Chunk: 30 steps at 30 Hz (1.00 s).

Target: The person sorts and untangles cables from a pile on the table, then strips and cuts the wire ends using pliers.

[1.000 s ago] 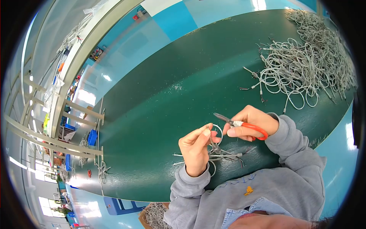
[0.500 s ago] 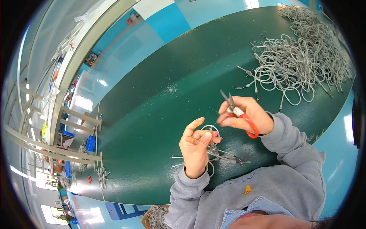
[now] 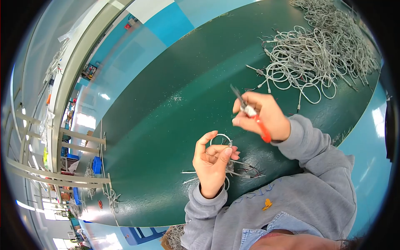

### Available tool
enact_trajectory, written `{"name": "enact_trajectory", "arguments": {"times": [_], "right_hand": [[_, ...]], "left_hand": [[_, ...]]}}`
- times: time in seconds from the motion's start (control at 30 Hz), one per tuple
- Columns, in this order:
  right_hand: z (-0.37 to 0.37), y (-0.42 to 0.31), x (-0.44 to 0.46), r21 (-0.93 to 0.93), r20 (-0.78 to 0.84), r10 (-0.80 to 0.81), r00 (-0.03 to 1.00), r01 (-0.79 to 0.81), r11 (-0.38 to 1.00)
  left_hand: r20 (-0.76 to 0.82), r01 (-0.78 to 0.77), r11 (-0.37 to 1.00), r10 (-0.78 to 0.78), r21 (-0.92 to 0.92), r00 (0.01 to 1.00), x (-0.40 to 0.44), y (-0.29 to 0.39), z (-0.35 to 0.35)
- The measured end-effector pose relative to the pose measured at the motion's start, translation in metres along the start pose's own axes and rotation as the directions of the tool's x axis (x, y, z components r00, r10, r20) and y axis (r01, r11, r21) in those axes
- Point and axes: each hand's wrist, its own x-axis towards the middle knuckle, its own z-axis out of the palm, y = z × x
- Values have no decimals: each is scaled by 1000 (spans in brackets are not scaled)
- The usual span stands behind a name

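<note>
"Cutters point(image 3: 249, 109) pointing where?"
"Forward-left of the right hand point(image 3: 268, 116), long axis slanting, red handles point(image 3: 264, 132) back at the palm, fingers wrapped round 'em."
"Left hand point(image 3: 212, 166)?"
"Thumb and fingers clamped on a looped cable point(image 3: 225, 135)."

The cutters point(image 3: 250, 110) look blurred, the left hand point(image 3: 211, 168) hides part of the held cable point(image 3: 223, 135), and the top edge crops the cable pile point(image 3: 339, 46).
</note>
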Motion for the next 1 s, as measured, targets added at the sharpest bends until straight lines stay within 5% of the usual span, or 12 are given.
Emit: {"name": "enact_trajectory", "arguments": {"times": [0.27,0.7,0.83,0.93,1.0], "right_hand": [[-6,-11,0,183,219,207,954,-248,951],[1,-14,-7,161,293,194,936,-248,955],[4,-10,-11,225,308,80,948,-154,962],[-8,-10,-5,-194,144,-46,989,73,978],[-33,-22,3,-215,-65,-40,997,25,976]], "left_hand": [[-9,5,978,-7,-207,1000,2,-3,-2],[-18,-5,986,2,-169,1000,-3,-2,0],[-2,1,996,-1,-90,1000,-3,0,2],[-28,36,999,-36,4,999,-1,2,-3],[-97,-16,992,28,125,995,0,7,-23]]}}
